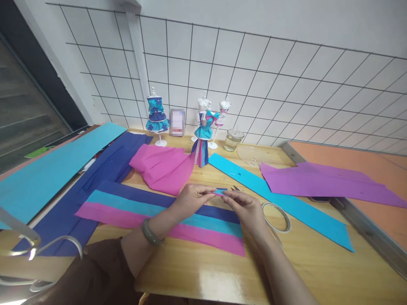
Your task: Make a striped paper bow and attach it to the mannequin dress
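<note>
Both hands meet above the middle of the table and pinch one small folded piece of crepe paper [220, 192], blue with a pink edge. My left hand [194, 198] grips its left end between thumb and fingertips. Its right end is between the thumb and fingers of my right hand [243, 207]. Beneath them lies a long layered strip of crepe paper [133, 207] in dark blue, light blue and pink. Dark scissor tips [234, 188] show just behind my right hand; the rest is hidden. A roll of tape [276, 217] lies to the right of that hand.
Dressed mini mannequins [157, 114] and a glass cup [233, 140] stand at the back, near a phone [177, 123]. Pink paper [163, 167], a light blue strip [286, 203] and purple paper [330, 180] lie around. Blue sheets [63, 169] cover the left side.
</note>
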The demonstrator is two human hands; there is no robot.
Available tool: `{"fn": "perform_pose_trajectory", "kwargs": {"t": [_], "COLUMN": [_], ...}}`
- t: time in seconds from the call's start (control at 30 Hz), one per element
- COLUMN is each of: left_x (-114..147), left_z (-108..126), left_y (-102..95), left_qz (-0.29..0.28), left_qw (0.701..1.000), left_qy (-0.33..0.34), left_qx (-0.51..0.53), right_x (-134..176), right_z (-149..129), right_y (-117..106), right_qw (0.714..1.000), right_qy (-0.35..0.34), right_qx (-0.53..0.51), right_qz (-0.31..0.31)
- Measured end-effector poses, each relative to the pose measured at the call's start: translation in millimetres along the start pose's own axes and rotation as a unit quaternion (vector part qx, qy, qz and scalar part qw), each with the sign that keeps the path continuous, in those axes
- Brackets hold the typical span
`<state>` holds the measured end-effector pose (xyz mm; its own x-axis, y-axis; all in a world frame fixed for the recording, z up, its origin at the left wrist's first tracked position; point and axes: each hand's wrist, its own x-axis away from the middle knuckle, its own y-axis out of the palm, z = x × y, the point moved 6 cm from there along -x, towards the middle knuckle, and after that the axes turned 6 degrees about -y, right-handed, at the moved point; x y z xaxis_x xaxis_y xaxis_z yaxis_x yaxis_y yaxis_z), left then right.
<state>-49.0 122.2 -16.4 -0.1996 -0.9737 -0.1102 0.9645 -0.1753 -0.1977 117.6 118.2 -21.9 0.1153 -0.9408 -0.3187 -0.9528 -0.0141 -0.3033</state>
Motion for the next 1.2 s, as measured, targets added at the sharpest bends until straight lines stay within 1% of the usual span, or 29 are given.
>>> {"fn": "perform_pose_trajectory", "kwargs": {"t": [0.13, 0.37, 0.6, 0.73, 0.83, 1.03, 1.2], "left_x": [0.0, 0.4, 0.0, -0.5, -1.5, -4.7, -5.5], "left_z": [-1.4, 3.9, 1.9, 0.4, -1.6, -4.4, -4.3], "left_y": [0.9, 0.1, 0.3, -0.4, -0.1, 1.0, 2.7], "left_qz": [-0.014, 0.002, -0.003, -0.003, -0.002, -0.003, -0.023], "left_qw": [1.000, 1.000, 1.000, 1.000, 1.000, 0.994, 0.991], "left_qy": [-0.005, -0.001, 0.011, 0.001, -0.014, -0.034, -0.044], "left_qx": [0.012, -0.007, -0.019, -0.022, 0.008, 0.108, 0.126], "right_x": [-0.6, -0.2, -1.0, -0.7, -0.1, -0.2, -0.2], "right_z": [-1.7, -3.5, -7.6, -8.2, -6.5, -7.8, -7.3], "right_y": [-0.1, -1.3, -0.7, 0.3, 0.1, 0.5, 1.2], "right_qw": [1.000, 1.000, 0.999, 0.999, 1.000, 0.999, 0.997], "right_qy": [-0.008, -0.017, -0.034, -0.032, -0.018, 0.010, 0.040], "right_qx": [0.011, 0.022, 0.026, 0.022, 0.007, -0.030, -0.068], "right_qz": [-0.001, -0.001, -0.004, -0.004, 0.006, 0.017, 0.018]}}
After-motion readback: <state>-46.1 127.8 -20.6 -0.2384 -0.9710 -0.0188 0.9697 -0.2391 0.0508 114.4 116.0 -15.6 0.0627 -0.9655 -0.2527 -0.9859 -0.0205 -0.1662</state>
